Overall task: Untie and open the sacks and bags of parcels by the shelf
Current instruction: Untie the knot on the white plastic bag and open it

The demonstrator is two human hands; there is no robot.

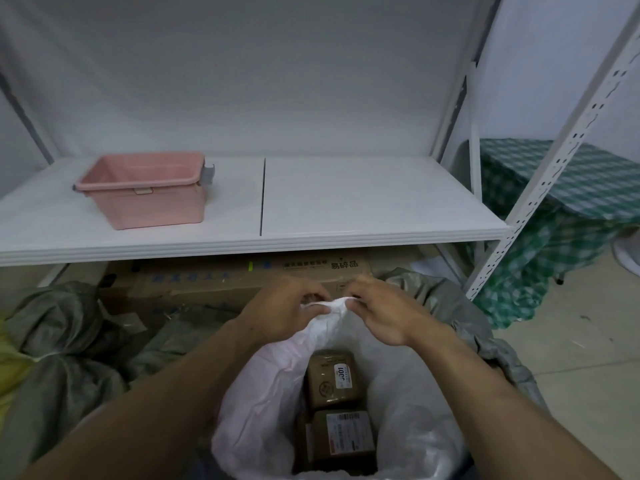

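Dim, even light with soft shadow under the shelf (311, 237). Straight lines bow toward the frame edges. Detail looks slightly soft.

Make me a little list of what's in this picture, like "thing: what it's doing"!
left hand: pinches the bunched top of the white bag
right hand: pinches the same bunched top
brown parcels: two with labels, inside the white bag
pink tub: on the white shelf, left side
grey sacks: beside the bag, left and right
cardboard box: under the shelf
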